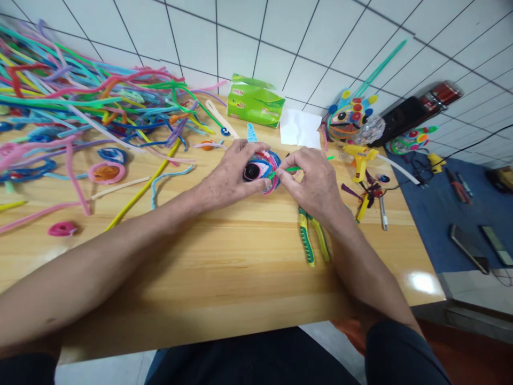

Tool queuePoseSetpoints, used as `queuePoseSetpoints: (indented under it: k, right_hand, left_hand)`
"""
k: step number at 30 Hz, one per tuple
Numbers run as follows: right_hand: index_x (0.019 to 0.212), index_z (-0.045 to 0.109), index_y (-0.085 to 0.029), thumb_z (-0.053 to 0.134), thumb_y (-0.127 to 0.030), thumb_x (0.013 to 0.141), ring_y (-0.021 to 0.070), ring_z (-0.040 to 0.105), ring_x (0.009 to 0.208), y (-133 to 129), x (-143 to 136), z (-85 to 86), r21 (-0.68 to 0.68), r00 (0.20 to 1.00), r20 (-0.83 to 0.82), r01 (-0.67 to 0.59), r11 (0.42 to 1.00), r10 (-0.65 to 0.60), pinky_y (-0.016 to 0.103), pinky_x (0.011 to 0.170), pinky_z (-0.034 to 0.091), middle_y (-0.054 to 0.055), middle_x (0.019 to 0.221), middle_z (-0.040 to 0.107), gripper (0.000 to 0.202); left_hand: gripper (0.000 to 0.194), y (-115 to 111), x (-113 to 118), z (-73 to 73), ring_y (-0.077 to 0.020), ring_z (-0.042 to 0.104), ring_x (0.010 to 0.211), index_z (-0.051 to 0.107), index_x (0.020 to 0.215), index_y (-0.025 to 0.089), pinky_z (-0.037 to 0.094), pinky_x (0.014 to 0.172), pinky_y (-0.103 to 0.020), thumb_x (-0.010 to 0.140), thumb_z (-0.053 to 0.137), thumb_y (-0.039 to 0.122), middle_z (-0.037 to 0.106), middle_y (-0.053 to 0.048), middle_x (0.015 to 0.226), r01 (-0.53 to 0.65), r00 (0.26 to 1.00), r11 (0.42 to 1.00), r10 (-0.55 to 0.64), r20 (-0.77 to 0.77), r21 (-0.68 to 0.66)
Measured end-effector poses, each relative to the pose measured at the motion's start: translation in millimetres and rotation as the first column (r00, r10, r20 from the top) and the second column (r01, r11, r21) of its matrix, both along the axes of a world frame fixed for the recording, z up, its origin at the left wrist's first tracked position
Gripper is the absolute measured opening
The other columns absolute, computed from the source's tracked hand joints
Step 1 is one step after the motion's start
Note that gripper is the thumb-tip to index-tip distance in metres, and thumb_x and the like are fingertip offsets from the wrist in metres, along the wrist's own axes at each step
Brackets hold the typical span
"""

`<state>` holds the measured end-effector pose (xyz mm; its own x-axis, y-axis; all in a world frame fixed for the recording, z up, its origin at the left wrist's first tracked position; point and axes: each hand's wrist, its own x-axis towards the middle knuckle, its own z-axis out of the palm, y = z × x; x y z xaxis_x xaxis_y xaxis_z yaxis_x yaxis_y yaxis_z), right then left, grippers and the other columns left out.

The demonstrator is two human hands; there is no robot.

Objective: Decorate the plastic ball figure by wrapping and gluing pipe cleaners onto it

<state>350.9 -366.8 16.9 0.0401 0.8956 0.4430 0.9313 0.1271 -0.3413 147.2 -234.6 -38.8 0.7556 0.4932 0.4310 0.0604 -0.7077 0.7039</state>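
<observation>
My left hand (236, 174) is curled around a round craft piece (262, 170) wound with blue and pink pipe cleaners, a big black eye on its side. At its right edge, my right hand (308, 176) pinches a green pipe cleaner (292, 169) between thumb and forefinger. Part of the craft piece is covered by my fingers. Below my right wrist lie green-and-yellow pliers (306, 240), their jaws hidden by the hand. A light blue pipe-cleaner piece (251, 132) shows just behind my left hand.
Pipe cleaners (100, 101) are heaped at the left. A green tissue pack (255, 104) and white paper (300, 128) lie behind. On the right are a yellow glue gun (360, 158), a decorated figure (347, 120), a white-barrelled pen (383, 214) and phones (467, 246) on a blue mat (433, 203).
</observation>
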Motion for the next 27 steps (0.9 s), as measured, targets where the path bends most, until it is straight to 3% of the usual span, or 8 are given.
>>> queuePoseSetpoints:
  k: [10,21,24,27]
  right_hand:
    - [0.088,0.068,-0.029,0.071,-0.021,0.095,0.0295,0.067,0.096,-0.4,0.1,-2.2,0.031,1.000,-0.002,-0.019,0.999,0.019,0.049,0.096,0.049,0.005,0.094,0.077,0.011]
    - [0.088,0.069,-0.031,0.072,-0.023,0.096,0.0303,0.067,0.097,-0.3,-1.0,-0.1,0.000,1.000,-0.012,-0.007,1.000,0.007,0.050,0.097,0.050,0.005,0.093,0.077,0.011]
    - [0.089,0.070,-0.031,0.073,-0.023,0.096,0.0306,0.068,0.097,-0.5,0.3,-0.5,-0.001,1.000,-0.022,-0.008,1.000,0.008,0.051,0.098,0.051,0.005,0.093,0.077,0.011]
    - [0.090,0.071,-0.031,0.072,-0.022,0.095,0.0314,0.069,0.100,-1.2,1.3,-0.3,-0.010,0.999,-0.036,-0.008,1.000,0.008,0.052,0.100,0.051,0.005,0.094,0.077,0.010]
  left_hand:
    - [0.067,-2.3,-0.2,2.3,-0.0351,0.058,0.145,0.061,0.152,0.030,0.051,0.131,-0.057,0.094,0.087,0.051,0.063,-0.012,0.149,-0.021,1.000,1.000,0.021,-0.008,-0.005]
    - [0.052,-3.6,0.7,5.9,-0.0339,0.061,0.143,0.065,0.145,0.029,0.053,0.130,-0.056,0.098,0.079,0.045,0.068,-0.011,0.144,-0.025,0.999,1.000,0.025,0.021,0.007]
    - [0.047,0.2,-1.8,10.9,-0.0335,0.063,0.142,0.066,0.146,0.029,0.053,0.129,-0.056,0.103,0.072,0.047,0.069,-0.011,0.145,0.011,1.000,1.000,-0.011,-0.011,-0.020]
    - [0.059,7.6,-5.2,15.7,-0.0354,0.064,0.143,0.065,0.150,0.030,0.054,0.128,-0.057,0.096,0.080,0.049,0.069,-0.012,0.148,0.089,0.994,0.995,-0.091,-0.057,-0.032]
